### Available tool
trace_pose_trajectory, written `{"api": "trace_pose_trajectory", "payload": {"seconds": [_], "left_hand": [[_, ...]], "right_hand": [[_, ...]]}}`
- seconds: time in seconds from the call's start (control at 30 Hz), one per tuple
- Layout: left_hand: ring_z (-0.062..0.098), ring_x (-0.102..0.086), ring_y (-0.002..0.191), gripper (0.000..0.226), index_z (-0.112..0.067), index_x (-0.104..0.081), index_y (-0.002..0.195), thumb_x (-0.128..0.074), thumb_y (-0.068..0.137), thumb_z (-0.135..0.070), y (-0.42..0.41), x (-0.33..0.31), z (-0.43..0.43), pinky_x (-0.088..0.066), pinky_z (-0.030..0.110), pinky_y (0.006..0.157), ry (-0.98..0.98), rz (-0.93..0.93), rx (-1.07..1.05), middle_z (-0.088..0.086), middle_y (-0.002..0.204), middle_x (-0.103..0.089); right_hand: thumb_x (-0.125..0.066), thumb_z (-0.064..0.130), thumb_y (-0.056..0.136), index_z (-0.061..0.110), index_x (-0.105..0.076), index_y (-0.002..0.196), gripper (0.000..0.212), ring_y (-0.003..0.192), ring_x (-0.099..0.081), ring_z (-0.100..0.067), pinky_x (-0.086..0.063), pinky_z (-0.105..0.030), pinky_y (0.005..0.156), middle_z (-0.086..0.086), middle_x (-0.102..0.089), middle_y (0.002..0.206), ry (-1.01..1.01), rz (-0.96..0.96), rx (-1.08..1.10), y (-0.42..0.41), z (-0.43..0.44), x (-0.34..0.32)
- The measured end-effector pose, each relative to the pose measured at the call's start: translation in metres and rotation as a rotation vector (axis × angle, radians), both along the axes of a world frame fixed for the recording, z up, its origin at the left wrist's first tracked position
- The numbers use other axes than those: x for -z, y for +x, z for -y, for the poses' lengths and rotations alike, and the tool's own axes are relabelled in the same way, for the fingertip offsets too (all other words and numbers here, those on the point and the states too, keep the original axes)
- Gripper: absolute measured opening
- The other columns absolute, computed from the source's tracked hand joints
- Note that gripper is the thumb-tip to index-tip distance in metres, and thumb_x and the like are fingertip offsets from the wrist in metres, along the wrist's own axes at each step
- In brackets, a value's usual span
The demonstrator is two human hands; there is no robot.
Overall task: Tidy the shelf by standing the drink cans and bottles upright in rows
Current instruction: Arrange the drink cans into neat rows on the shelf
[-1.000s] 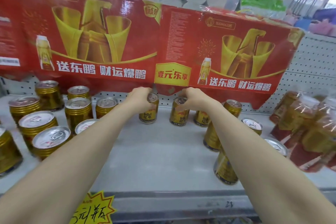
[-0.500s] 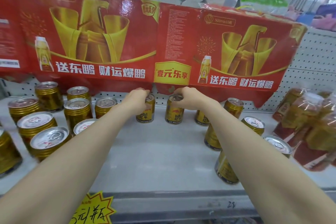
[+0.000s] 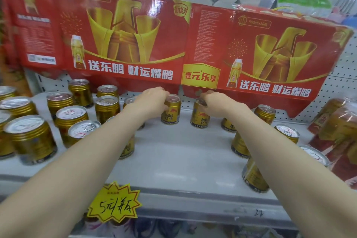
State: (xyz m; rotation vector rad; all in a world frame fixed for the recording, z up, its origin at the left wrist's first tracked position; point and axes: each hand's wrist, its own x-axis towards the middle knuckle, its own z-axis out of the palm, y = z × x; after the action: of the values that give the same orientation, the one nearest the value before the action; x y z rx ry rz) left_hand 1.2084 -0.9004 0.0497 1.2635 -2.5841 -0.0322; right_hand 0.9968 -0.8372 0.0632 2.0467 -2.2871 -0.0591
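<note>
Drink cans (image 3: 107, 110): gold, all upright as far as visible. The left block (image 3: 71, 121) sits several rows deep at the left end of the shelf (image 3: 183, 152). The right file (image 3: 255, 176) runs front to back near the wrapped bottles (image 3: 336, 127). Bare shelf lies between them.

Hands: apart, one can each, both at the back under the red banner (image 3: 135, 44). The left hand (image 3: 152, 98) curls round the upper side of the left can (image 3: 171, 112). The right hand (image 3: 214, 103) grips the right can (image 3: 200, 117) from above, fingers over its rim. The two cans are near each other, not touching. Whether either base is off the shelf: cannot tell.

Step in hand (judgement): placing this pair to start a back row across the gap.

Method notes:
- Set the bases flat before letting go. The right can shows a slight lean (could be lens distortion), so settle it first.
- Slide rather than lift, since the banner's lower edge hangs just above the knuckles.
- Close the pair until the walls touch, logos facing forward.
- Line them up with the rearmost cans of the left block so the row reads straight.
- Mind the forearms: each passes close over neighbouring cans, and a sweep could topple them.

Remaining: mid-shelf unfilled, wrapped bottles not yet dealt with.
</note>
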Motion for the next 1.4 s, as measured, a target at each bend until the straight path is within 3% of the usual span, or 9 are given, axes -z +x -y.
{"api": "trace_pose_trajectory", "payload": {"seconds": [0.13,0.27,0.37,0.5,0.67,0.93,1.03,1.13,1.4], "left_hand": [[0.026,-0.049,0.128,0.051,-0.019,-0.049,0.143,-0.061,0.095,-0.034,0.054,-0.020,-0.024,-0.042,0.042,0.103,-0.054,-0.091,-0.078,0.003,0.142,-0.052],[0.021,-0.060,0.103,0.041,-0.023,-0.062,0.126,-0.061,0.092,-0.045,0.106,-0.020,-0.048,-0.052,0.038,0.086,-0.013,-0.077,-0.143,-0.001,0.118,-0.066],[0.020,-0.062,0.096,0.041,-0.026,-0.066,0.116,-0.054,0.092,-0.056,0.123,-0.006,-0.065,-0.053,0.036,0.077,0.013,0.000,-0.138,-0.003,0.108,-0.068],[0.022,-0.061,0.098,0.054,-0.025,-0.062,0.123,-0.042,0.092,-0.065,0.132,0.007,-0.079,-0.053,0.040,0.079,0.005,-0.014,-0.111,0.001,0.109,-0.068],[0.022,-0.059,0.108,0.066,-0.027,-0.048,0.140,-0.054,0.086,-0.065,0.133,0.012,-0.081,-0.051,0.037,0.082,-0.020,0.043,-0.098,0.002,0.120,-0.062],[0.026,-0.060,0.102,0.055,-0.018,-0.059,0.123,-0.061,0.086,-0.058,0.120,0.006,-0.076,-0.053,0.040,0.079,-0.016,0.050,-0.067,0.006,0.115,-0.066],[0.027,-0.059,0.111,0.057,-0.016,-0.059,0.129,-0.063,0.087,-0.055,0.101,0.002,-0.078,-0.050,0.037,0.084,0.008,-0.020,-0.026,0.006,0.123,-0.065],[0.026,-0.058,0.113,0.056,-0.017,-0.059,0.130,-0.064,0.088,-0.053,0.077,-0.001,-0.080,-0.048,0.036,0.084,0.041,-0.087,0.023,0.005,0.125,-0.065],[0.027,-0.058,0.111,0.053,-0.014,-0.061,0.123,-0.066,0.086,-0.051,0.029,0.009,-0.076,-0.048,0.038,0.085,0.081,-0.172,0.072,0.007,0.122,-0.065]], "right_hand": [[-0.049,0.029,0.101,0.012,-0.046,0.143,0.046,0.119,-0.054,-0.031,-0.047,-0.042,0.097,-0.011,-0.054,0.137,-0.192,0.058,-0.140,0.038,-0.007,-0.013],[-0.061,0.032,0.095,0.018,-0.049,0.142,0.051,0.116,-0.058,-0.020,-0.048,-0.037,0.099,-0.003,-0.060,0.134,-0.187,0.303,-0.315,0.093,-0.005,0.001],[-0.067,0.034,0.091,0.018,-0.041,0.148,0.064,0.123,-0.053,-0.022,-0.045,-0.037,0.102,-0.005,-0.054,0.141,-0.143,0.329,-0.368,0.129,0.010,0.022],[-0.066,0.037,0.092,0.014,-0.032,0.152,0.072,0.135,-0.043,-0.027,-0.036,-0.037,0.108,-0.011,-0.044,0.149,-0.188,0.424,-0.323,0.157,0.029,0.039],[-0.063,0.043,0.093,0.013,-0.044,0.145,0.064,0.129,-0.049,-0.026,-0.043,-0.039,0.105,-0.010,-0.049,0.142,-0.293,0.610,-0.179,0.170,0.036,0.046],[-0.059,0.035,0.095,0.007,-0.051,0.139,0.053,0.123,-0.053,-0.029,-0.044,-0.033,0.092,-0.011,-0.055,0.137,-0.238,0.457,-0.083,0.118,-0.030,0.027],[-0.059,0.032,0.094,0.005,-0.058,0.127,0.043,0.109,-0.059,-0.029,-0.050,-0.036,0.081,-0.009,-0.062,0.117,-0.177,0.401,0.025,0.082,-0.066,0.014],[-0.059,0.028,0.093,0.005,-0.057,0.129,0.042,0.106,-0.059,-0.027,-0.052,-0.038,0.086,-0.013,-0.062,0.124,-0.119,0.376,0.107,0.056,-0.094,0.006],[-0.055,0.023,0.096,0.013,-0.045,0.145,0.051,0.124,-0.053,-0.028,-0.048,-0.037,0.097,-0.011,-0.051,0.144,-0.095,0.342,0.098,0.042,-0.114,0.003]]}}
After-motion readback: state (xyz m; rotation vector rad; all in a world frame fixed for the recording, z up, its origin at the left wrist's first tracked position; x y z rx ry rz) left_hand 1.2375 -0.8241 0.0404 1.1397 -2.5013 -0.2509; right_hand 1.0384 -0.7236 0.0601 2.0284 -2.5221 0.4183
